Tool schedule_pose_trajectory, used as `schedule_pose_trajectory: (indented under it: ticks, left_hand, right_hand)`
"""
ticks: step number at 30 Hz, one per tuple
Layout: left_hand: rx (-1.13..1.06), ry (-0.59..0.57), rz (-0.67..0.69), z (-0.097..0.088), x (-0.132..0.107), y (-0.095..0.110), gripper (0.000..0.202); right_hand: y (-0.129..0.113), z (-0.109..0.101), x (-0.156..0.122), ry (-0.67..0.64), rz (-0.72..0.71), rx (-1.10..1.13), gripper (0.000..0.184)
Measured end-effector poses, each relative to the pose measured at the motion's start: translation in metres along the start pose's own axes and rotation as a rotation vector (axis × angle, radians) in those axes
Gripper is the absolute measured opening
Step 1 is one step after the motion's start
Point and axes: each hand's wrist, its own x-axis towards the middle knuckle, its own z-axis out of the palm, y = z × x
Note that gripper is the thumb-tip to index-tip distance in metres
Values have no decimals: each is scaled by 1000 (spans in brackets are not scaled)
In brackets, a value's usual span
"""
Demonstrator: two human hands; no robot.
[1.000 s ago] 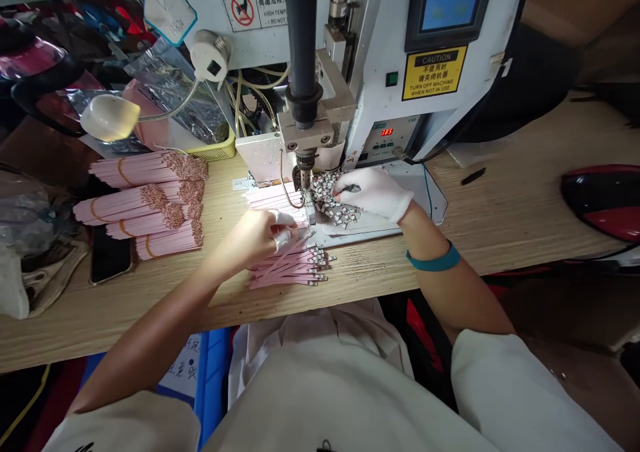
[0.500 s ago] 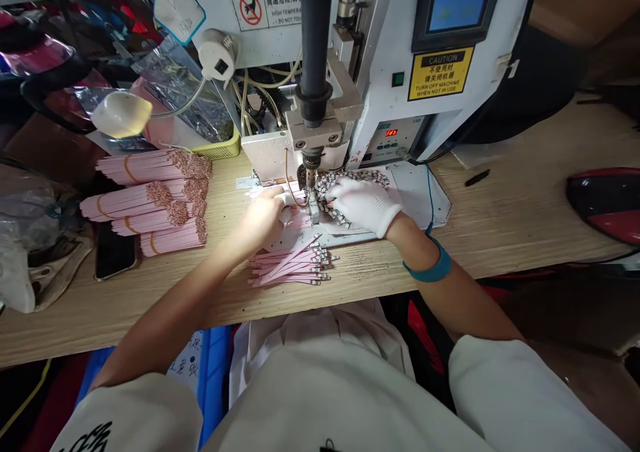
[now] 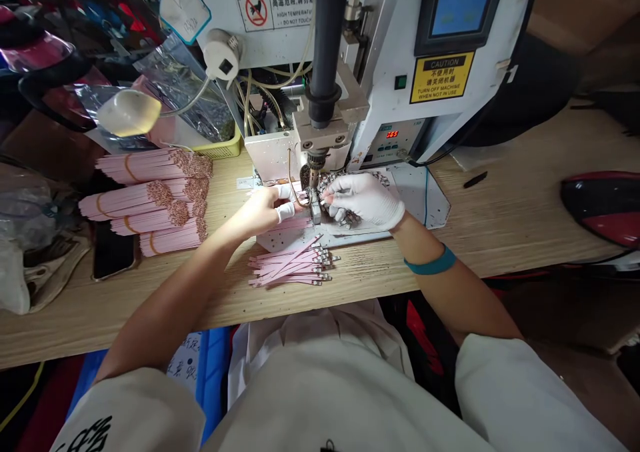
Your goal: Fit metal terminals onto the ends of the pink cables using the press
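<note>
My left hand [image 3: 267,211], with white covers on thumb and forefinger, pinches what looks like a pink wire beside the small metal block [image 3: 315,212] under the machine's hot tip [image 3: 313,177]. On the block's other side, my right hand [image 3: 367,201] in a white glove has its fingertips pinched on a small connector, mostly covered by the fingers. Under and behind that glove lies a heap of small metallic connectors [image 3: 345,220]. Pink wires [image 3: 293,224] lie below my left hand. Nearer to me is a pile of pink wires with connectors on their ends [image 3: 290,263].
Banded bundles of pink wires [image 3: 150,202] lie at the left, partly over a phone [image 3: 115,252]. The machine [image 3: 385,72] stands behind my hands with a warning label. A thin tube [image 3: 290,172] curves down by the tip. A black and red object [image 3: 600,205] sits at the right.
My right hand has come up from the connector heap to the metal block, its fingertips now pinched together. The left thumb and forefinger have shifted into clearer view beside the block.
</note>
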Motion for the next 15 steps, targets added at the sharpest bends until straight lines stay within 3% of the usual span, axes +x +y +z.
schedule_pose_trajectory:
  ticks: [5,9,15]
  left_hand:
    - [-108,2,-42,4,2,0,32]
    - [-123,8,-42,4,2,2,31]
    - [-40,30,-56,5,5,1,23]
  right_hand:
    - [-1,16,2,18,130,146,16]
    - [1,20,5,21,155,276,13]
    - [6,17,9,-24,210,256,14]
